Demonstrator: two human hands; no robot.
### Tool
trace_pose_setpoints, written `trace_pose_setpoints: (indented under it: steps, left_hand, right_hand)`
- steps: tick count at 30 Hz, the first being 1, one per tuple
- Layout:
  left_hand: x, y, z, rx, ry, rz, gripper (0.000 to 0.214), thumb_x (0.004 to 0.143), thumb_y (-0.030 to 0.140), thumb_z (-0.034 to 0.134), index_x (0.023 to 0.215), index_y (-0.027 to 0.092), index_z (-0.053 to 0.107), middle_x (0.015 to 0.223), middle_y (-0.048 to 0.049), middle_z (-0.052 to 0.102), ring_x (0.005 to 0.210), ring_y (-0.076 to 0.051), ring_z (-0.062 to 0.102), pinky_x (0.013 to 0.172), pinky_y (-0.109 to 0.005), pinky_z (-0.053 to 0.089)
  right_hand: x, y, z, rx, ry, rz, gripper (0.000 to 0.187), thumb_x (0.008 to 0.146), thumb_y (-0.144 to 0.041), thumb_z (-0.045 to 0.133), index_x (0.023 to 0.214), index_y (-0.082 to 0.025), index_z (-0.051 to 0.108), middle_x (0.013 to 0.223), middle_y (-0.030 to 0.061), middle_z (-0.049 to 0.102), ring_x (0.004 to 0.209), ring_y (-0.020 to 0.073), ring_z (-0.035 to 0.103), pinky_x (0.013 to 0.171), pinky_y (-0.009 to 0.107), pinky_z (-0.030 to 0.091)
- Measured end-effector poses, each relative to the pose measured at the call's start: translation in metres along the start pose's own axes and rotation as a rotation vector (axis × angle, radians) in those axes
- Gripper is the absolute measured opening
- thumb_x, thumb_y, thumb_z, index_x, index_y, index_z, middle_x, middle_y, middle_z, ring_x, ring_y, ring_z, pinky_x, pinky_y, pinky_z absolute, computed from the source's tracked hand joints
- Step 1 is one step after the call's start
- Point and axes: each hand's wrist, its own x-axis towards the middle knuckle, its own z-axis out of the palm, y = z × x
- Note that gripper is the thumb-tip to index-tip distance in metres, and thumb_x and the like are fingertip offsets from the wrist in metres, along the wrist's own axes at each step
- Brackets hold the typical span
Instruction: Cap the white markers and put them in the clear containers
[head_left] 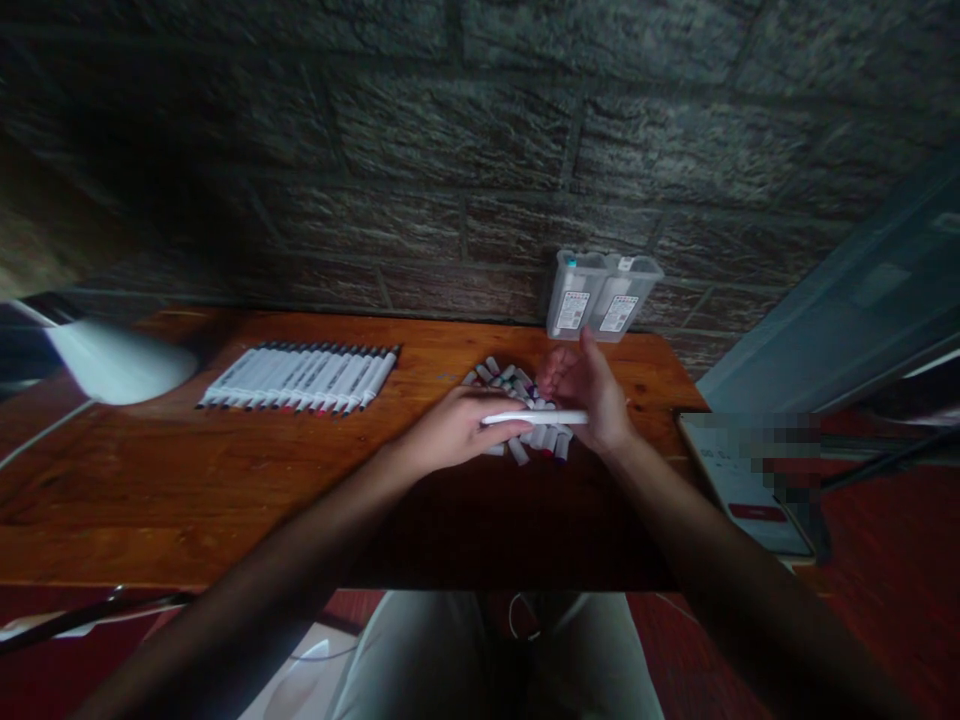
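The left hand [456,430] is at the left side of the pile [550,438] and pinches one white marker [544,417] between thumb and fingers. This marker is nearly level above the pile, and its other end points to the right hand [602,400]. The right hand, at the right side of the pile, is loosely spread: the thumb stands up and the fingers are a little bent. Whether its palm touches the marker, I cannot tell. The pile is of loose markers, on the wooden table [187,490]. Left of the pile, well apart, there is a neat row [300,378] of markers. Behind the pile, somewhat to the right, a clear case [589,297] stands upright near the wall [450,140].
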Motion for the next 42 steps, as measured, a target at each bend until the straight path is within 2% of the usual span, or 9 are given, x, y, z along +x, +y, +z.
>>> trace_pose_setpoints:
  steps: [9,14,17,20,26,29,33,38,42]
  left_hand:
    - [0.001,-0.005,0.000,0.065,0.017,0.000,0.022,0.093,0.036,0.060,0.098,0.018,0.073,0.086,-0.0040,0.074,0.079,-0.015,0.068,0.072,-0.023,0.046]
    - [0.000,-0.011,-0.010,0.122,0.164,-0.017,0.024,0.091,0.036,0.064,0.103,0.018,0.073,0.093,-0.0054,0.076,0.081,-0.016,0.070,0.073,-0.024,0.049]
    - [-0.001,-0.016,-0.015,0.151,0.283,-0.046,0.026,0.090,0.036,0.064,0.103,0.016,0.073,0.095,-0.0071,0.076,0.083,-0.017,0.071,0.074,-0.025,0.051]
    - [-0.001,-0.019,-0.017,0.155,0.336,-0.062,0.027,0.090,0.038,0.064,0.102,0.015,0.073,0.096,-0.0080,0.077,0.082,-0.018,0.071,0.073,-0.026,0.052]
    - [-0.002,-0.020,-0.020,0.126,0.290,-0.129,0.027,0.091,0.038,0.062,0.099,0.015,0.075,0.094,-0.0073,0.077,0.081,-0.017,0.071,0.070,-0.024,0.050]
    - [-0.002,-0.020,-0.022,0.099,0.239,-0.165,0.028,0.092,0.039,0.059,0.099,0.017,0.075,0.091,-0.0047,0.078,0.076,-0.016,0.070,0.068,-0.023,0.049]
    - [-0.002,-0.019,-0.023,0.055,0.199,-0.174,0.030,0.092,0.040,0.059,0.100,0.016,0.075,0.089,-0.0041,0.077,0.073,-0.014,0.068,0.065,-0.022,0.048]
    - [-0.001,-0.021,-0.020,-0.069,0.187,-0.211,0.030,0.089,0.042,0.063,0.094,0.015,0.075,0.082,-0.0032,0.075,0.069,-0.013,0.065,0.061,-0.021,0.046]
    - [0.001,-0.021,-0.017,-0.273,0.082,-0.268,0.034,0.088,0.044,0.062,0.087,0.013,0.074,0.073,-0.0028,0.071,0.065,-0.013,0.062,0.057,-0.021,0.046]
  right_hand:
    - [0.007,0.006,-0.008,-0.180,0.013,-0.011,0.076,0.077,-0.090,0.023,0.062,-0.023,0.054,0.058,0.0011,0.052,0.051,0.0125,0.047,0.053,0.028,0.039]
    - [0.009,0.002,-0.019,-0.325,0.094,-0.065,0.071,0.079,-0.086,0.035,0.071,-0.022,0.065,0.063,0.0017,0.060,0.053,0.0128,0.052,0.053,0.029,0.039]
    - [0.004,-0.006,-0.020,-0.453,0.007,-0.035,0.066,0.082,-0.081,0.042,0.066,-0.021,0.066,0.054,0.0007,0.057,0.048,0.0125,0.049,0.051,0.029,0.037]
    - [0.001,-0.009,-0.019,-0.506,-0.088,-0.052,0.062,0.081,-0.076,0.051,0.057,-0.019,0.062,0.051,0.0001,0.056,0.047,0.0112,0.046,0.050,0.028,0.036]
    - [0.005,-0.006,-0.026,-0.445,-0.113,-0.094,0.047,0.082,-0.062,0.063,0.063,-0.018,0.065,0.057,-0.0022,0.056,0.050,0.0087,0.044,0.050,0.024,0.035]
    - [0.006,-0.007,-0.032,-0.390,-0.177,-0.060,0.033,0.080,-0.053,0.071,0.083,-0.020,0.072,0.065,-0.0027,0.060,0.054,0.0087,0.046,0.051,0.023,0.036]
    - [0.005,-0.010,-0.037,-0.374,-0.292,-0.051,0.029,0.080,-0.042,0.074,0.104,-0.025,0.074,0.078,-0.0020,0.067,0.061,0.0087,0.051,0.056,0.024,0.042]
    - [0.002,-0.019,-0.039,-0.383,-0.351,-0.036,0.030,0.079,-0.035,0.075,0.108,-0.028,0.075,0.088,-0.0008,0.072,0.065,0.0092,0.054,0.059,0.024,0.046]
    - [0.000,-0.025,-0.040,-0.401,-0.377,-0.010,0.032,0.074,-0.036,0.078,0.105,-0.026,0.077,0.086,-0.0002,0.074,0.064,0.0099,0.056,0.058,0.024,0.047]
